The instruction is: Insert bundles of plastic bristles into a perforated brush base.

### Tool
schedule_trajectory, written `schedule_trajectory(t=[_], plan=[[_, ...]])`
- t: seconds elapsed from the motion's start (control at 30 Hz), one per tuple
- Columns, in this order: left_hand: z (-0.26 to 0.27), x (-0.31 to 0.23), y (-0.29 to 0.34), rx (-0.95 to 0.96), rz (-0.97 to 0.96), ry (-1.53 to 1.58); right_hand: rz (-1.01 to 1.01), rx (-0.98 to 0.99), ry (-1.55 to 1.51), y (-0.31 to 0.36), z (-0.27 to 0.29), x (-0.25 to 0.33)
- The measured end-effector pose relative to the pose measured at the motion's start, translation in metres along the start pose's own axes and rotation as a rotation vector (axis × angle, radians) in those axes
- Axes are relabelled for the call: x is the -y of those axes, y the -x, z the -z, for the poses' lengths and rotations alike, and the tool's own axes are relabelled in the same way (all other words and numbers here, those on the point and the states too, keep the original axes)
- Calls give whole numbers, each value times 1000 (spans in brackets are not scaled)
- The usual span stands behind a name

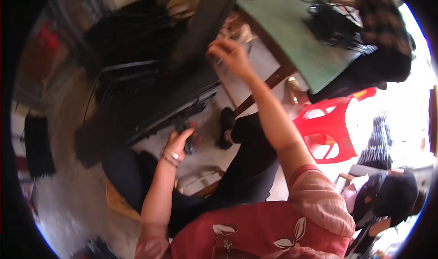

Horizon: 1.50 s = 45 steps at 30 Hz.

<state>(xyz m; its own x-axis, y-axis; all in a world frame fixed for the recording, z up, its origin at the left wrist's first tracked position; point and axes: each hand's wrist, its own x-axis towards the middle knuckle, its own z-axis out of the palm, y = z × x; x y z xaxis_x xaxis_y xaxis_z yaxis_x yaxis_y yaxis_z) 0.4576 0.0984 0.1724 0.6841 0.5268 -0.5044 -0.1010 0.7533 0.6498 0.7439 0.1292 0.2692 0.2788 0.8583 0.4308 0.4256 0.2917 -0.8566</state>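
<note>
My left hand [177, 143], with bracelets at the wrist, is closed around a small dark object [190, 144] whose kind I cannot make out. It is just below the edge of a large pile of long black parts [150, 97]. Farther up, my right hand [232, 58] reaches out with its fingers bent together, close to the edge of a dark upright panel [200, 24]. Blur hides whether anything small is between those fingers.
A green-topped table [292, 40] stands at the upper right, bearing a bundle of black parts [331, 24]. A person in a checked sleeve [388, 17] sits there. A red plastic stool [328, 131] is to my right, with stacked dark parts [378, 142] beyond.
</note>
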Motion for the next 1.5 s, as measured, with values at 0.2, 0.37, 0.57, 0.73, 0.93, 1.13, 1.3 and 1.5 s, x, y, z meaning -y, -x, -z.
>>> schedule_trajectory(t=[0.2, 0.37, 0.57, 0.73, 0.93, 1.13, 1.3, 1.5], plan=[[-8, 5, -4, 35, 10, -2, -57, -57, -161, -6, 0, -20], [-9, -1, 0, 9, 44, 8, -83, -4, -133, -6, -22, -21], [-10, -2, 1, 35, 63, 24, -51, 3, -77, -6, -37, -25], [-9, -3, 1, 42, 59, 24, -31, 11, -21, -8, -40, -22], [-13, -4, 4, 49, 34, 20, -1, 15, -52, -7, -46, -25], [-13, -3, 4, 56, 27, 17, 11, 27, -40, -5, -47, -23], [-16, -5, 6, 48, 32, 14, -6, 42, -41, -4, -50, -20], [-17, -5, 6, 63, 41, -2, 0, 109, 66, -3, -50, -29]])
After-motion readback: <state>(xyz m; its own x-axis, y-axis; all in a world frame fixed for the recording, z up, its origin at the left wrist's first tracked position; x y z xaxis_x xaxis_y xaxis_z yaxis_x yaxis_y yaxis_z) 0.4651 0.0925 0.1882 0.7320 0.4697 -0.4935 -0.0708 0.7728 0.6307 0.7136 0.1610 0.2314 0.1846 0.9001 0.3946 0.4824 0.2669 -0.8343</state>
